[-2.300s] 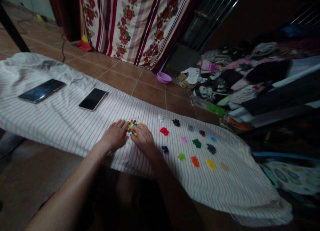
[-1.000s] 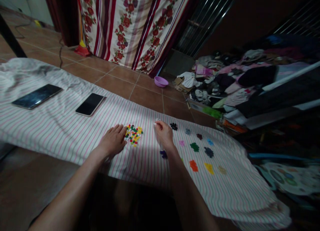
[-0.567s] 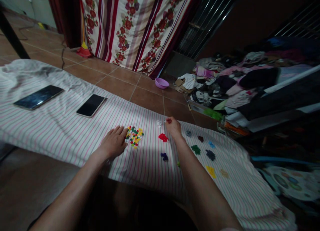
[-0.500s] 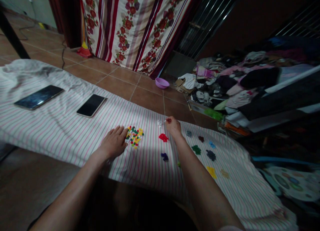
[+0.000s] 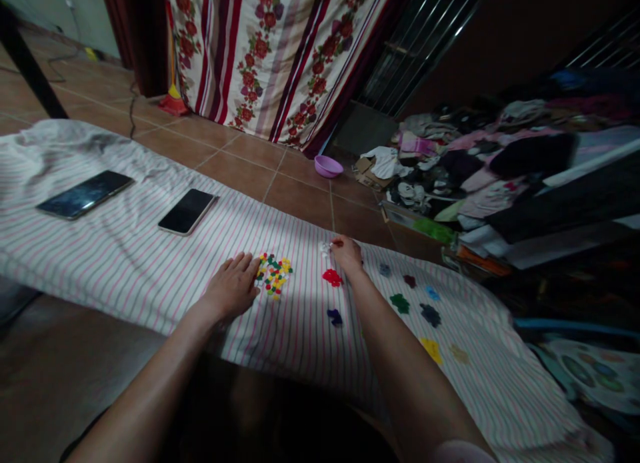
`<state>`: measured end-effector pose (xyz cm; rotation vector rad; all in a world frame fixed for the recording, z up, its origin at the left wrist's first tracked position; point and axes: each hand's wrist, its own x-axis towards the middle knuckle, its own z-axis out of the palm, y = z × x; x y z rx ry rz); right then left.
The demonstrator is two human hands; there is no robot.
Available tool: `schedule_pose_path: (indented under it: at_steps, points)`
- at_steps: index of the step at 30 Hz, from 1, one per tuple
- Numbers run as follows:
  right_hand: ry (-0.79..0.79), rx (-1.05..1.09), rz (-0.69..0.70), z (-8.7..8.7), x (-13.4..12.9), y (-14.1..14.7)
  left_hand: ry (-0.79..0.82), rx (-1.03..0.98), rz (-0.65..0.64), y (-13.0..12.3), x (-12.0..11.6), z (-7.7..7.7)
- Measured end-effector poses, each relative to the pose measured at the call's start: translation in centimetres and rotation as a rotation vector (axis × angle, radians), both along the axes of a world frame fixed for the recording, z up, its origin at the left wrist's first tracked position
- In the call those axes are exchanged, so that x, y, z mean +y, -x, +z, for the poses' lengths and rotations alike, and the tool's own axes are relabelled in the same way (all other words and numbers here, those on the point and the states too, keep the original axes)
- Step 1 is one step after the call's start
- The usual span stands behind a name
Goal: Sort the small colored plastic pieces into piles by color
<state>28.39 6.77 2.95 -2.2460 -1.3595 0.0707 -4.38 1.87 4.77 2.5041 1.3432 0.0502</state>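
My left hand [image 5: 233, 287] lies flat on the striped cloth [image 5: 295, 329], fingers out, beside a mixed-colour cluster of small pieces [image 5: 275, 276]. My right hand [image 5: 347, 255] has its fingers pinched at the small white pile [image 5: 325, 249]; whatever is between the fingertips is too small to make out. Just below that hand sits a red pile [image 5: 333, 277], with a dark blue pile [image 5: 335, 317] nearer me. Right of my right forearm are a dark green pile [image 5: 400, 303], a dark grey pile [image 5: 430, 315], a yellow pile [image 5: 431, 350] and several others.
Two dark-screened devices, a larger one [image 5: 85, 194] and a phone [image 5: 187, 211], lie on the cloth at the left. Beyond its far edge a purple basin [image 5: 329, 166] stands on the tiled floor. Heaped clothes [image 5: 480, 156] fill the right side.
The view has shifted slightly, moving the scene a little to the right. My right fingertips are now closer to the white pile; a white piece seen at them earlier is no longer distinct. My left hand stays flat.
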Motion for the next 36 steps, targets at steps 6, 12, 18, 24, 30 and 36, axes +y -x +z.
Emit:
schedule_pose_path:
  at_steps: [6,12,18,24,30,36]
  points:
    - [0.018,-0.016,-0.011,-0.3,0.2,-0.2,0.036,0.003,0.006,0.0,0.0,0.3]
    - [0.025,-0.019,0.018,-0.2,0.1,0.0,0.006,0.004,0.002,0.0,0.0,0.2]
    - [-0.011,-0.049,0.000,0.3,-0.6,0.5,0.032,0.016,-0.004,0.0,0.1,0.1]
    - [-0.095,-0.036,0.103,1.0,-2.2,3.2,-0.008,-0.009,-0.011,0.1,0.2,-0.1]
    - [-0.173,0.022,0.374,1.2,-4.9,8.8,-0.020,-0.018,-0.014,0.3,0.3,-0.6]
    - [-0.131,-0.032,0.550,0.5,-7.7,14.2,-0.065,-0.063,-0.051,0.5,0.6,-1.1]
